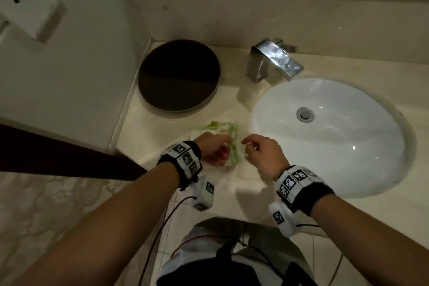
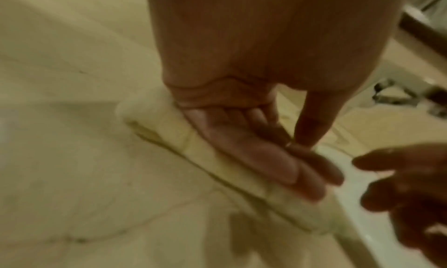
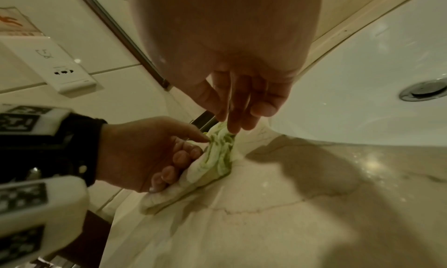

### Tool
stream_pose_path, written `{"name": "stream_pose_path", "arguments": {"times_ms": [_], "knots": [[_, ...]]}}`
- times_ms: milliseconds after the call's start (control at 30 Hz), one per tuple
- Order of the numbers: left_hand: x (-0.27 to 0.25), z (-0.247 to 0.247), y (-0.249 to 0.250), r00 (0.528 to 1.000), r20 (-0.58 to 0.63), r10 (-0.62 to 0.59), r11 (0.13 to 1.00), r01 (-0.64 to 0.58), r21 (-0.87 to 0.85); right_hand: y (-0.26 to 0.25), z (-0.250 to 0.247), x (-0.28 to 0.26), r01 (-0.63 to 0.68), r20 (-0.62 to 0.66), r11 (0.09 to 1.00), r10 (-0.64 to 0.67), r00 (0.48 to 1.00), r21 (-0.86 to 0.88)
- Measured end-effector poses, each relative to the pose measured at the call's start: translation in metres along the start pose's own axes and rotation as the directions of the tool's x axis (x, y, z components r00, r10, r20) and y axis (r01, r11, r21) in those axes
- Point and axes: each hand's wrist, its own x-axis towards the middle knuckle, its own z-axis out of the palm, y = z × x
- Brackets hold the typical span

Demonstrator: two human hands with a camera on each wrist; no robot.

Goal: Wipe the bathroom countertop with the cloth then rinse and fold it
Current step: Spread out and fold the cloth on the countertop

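The cloth (image 1: 222, 129), white with green edging, lies folded into a narrow strip on the beige countertop (image 1: 250, 183), left of the sink. My left hand (image 1: 216, 152) rests on it. In the left wrist view its fingers (image 2: 254, 157) lie straight and flat along the cloth (image 2: 169, 130). My right hand (image 1: 260, 151) hovers just to the right with relaxed fingers. In the right wrist view its fingertips (image 3: 233, 127) hang at the far end of the cloth (image 3: 217, 163), and I cannot tell whether they touch it. They hold nothing.
A white oval sink (image 1: 336, 146) with a metal drain (image 1: 305, 114) fills the right side, and a chrome faucet (image 1: 274, 60) stands behind it. A round black tray (image 1: 178, 75) sits at the back left corner. The wall with a socket (image 1: 25, 0) borders the left.
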Motion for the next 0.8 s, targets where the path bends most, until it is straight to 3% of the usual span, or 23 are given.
{"name": "stream_pose_path", "arguments": {"times_ms": [67, 200, 333, 467, 533, 600, 667, 800], "knots": [[0.002, -0.001, -0.005, 0.999, 0.006, -0.053, 0.998, 0.053, -0.019, -0.003, 0.002, 0.002, 0.015, 0.024, 0.999, -0.014, 1.0, -0.031], [0.004, 0.006, -0.006, 0.995, -0.095, -0.02, 0.999, 0.016, -0.04, -0.011, 0.005, 0.009, 0.059, 0.061, 0.984, -0.049, 0.997, -0.169], [0.004, 0.004, -0.007, 0.997, -0.079, -0.009, 1.0, 0.008, -0.017, -0.016, 0.009, 0.017, 0.07, 0.101, 0.949, -0.041, 0.994, -0.306], [0.002, -0.006, -0.011, 0.994, -0.047, 0.103, 0.987, -0.096, 0.125, -0.018, 0.015, 0.023, 0.062, 0.079, 0.914, -0.033, 0.996, -0.401], [-0.002, -0.018, -0.014, 0.956, -0.148, 0.253, 0.917, -0.188, 0.353, -0.022, 0.016, 0.024, 0.073, 0.069, 0.894, -0.047, 0.997, -0.443], [-0.007, -0.032, -0.018, 0.875, -0.268, 0.403, 0.773, -0.169, 0.611, -0.026, 0.018, 0.025, 0.073, 0.037, 0.878, -0.063, 0.997, -0.473], [-0.008, -0.041, -0.021, 0.822, -0.3, 0.483, 0.674, -0.131, 0.727, -0.032, 0.021, 0.026, 0.055, 0.003, 0.873, -0.062, 0.998, -0.484], [0.0, -0.047, -0.026, 0.833, -0.322, 0.45, 0.655, -0.063, 0.753, -0.044, 0.029, 0.031, 0.057, 0.028, 0.873, -0.05, 0.998, -0.484]]}}
